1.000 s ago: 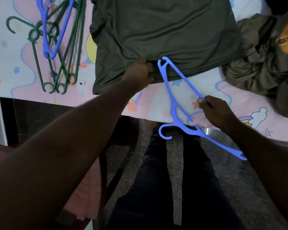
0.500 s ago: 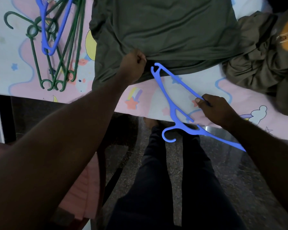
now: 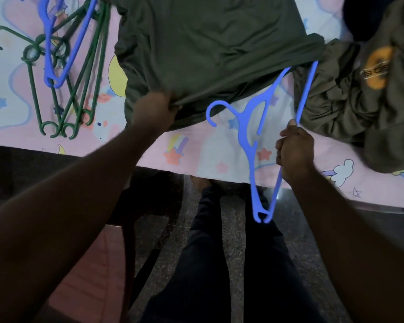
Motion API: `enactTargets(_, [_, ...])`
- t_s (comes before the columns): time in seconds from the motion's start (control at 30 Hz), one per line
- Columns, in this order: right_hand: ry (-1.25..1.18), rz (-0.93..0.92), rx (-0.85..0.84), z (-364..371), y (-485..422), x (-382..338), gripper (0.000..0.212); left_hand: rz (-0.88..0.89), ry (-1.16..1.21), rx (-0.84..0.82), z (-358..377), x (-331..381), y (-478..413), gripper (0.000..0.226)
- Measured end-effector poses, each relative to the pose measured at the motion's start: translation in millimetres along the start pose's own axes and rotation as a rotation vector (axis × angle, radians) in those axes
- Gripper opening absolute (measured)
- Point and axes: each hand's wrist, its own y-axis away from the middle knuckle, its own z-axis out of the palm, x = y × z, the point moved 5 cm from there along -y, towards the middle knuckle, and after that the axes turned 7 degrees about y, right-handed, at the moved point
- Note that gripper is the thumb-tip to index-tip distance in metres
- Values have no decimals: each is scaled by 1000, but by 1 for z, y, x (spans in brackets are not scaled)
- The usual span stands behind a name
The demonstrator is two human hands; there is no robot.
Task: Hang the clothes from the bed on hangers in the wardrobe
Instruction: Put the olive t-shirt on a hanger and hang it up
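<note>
A dark green shirt (image 3: 210, 50) lies flat on the bed (image 3: 196, 145). My left hand (image 3: 155, 109) pinches its lower hem and lifts it a little. My right hand (image 3: 294, 149) grips the bottom bar of a blue hanger (image 3: 247, 127). One end of the hanger is tucked under the shirt's hem at the right; its hook points left and its other end hangs past the bed edge.
Several dark green hangers (image 3: 77, 89) and another blue hanger (image 3: 48, 57) lie on the sheet at the left. A crumpled olive garment with an orange print (image 3: 369, 94) sits at the right. My legs (image 3: 208, 264) stand on the dark floor below.
The blue hanger has swung round and its far end has slid under the shirt's hem. My right hand moved up and right. My left hand kept hold of the hem.
</note>
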Motion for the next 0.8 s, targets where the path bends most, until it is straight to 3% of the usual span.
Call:
enactTargets(0.1, [26,-26,-21,16,8,-5,36,-107,247,171,-13,-15,6,26])
enactTargets(0.23, [229,-71,-180,34,21,-1,35,-139,506,194,-27,-15,4,14])
enactTargets(0.37, [252,56,-252,40,21,1,35,-65,508,195,-38,-15,2,20])
enactTargets(0.5, [-124,149,-5,37,7,-15,34,26,402,138,-39,-22,7,22])
enactTargets(0.57, [-228,158,33,42,6,-23,35,16,295,130,-37,-28,10,31])
enactTargets(0.67, [-170,137,-37,61,15,-25,36,-28,238,177,-37,-39,9,46])
enactTargets(0.8, [77,60,-143,73,39,-8,39,-80,355,228,-49,-37,-2,42])
